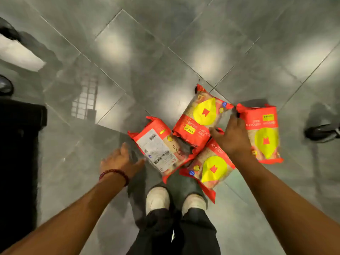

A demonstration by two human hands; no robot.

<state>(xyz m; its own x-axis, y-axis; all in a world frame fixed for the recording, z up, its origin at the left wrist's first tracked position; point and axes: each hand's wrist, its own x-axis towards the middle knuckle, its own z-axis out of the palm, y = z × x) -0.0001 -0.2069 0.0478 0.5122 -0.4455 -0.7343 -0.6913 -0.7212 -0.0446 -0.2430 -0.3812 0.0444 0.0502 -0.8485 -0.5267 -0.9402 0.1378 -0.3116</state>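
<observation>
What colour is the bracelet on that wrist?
Dark red beads. The bracelet shows best in the head view.

Floor [139,52]: bare tile ahead of and to the left of the red packets [200,115]. Obstacles: three packets overlapping just ahead of the shoes [158,197]; fourth packet [265,133] just beside them at right; black box [18,144] far left; dark object [320,132] far right.

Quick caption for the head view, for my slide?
Reaching down: left hand open beside the label-up packet, right hand over three more red packets on a grey tiled floor.
</observation>
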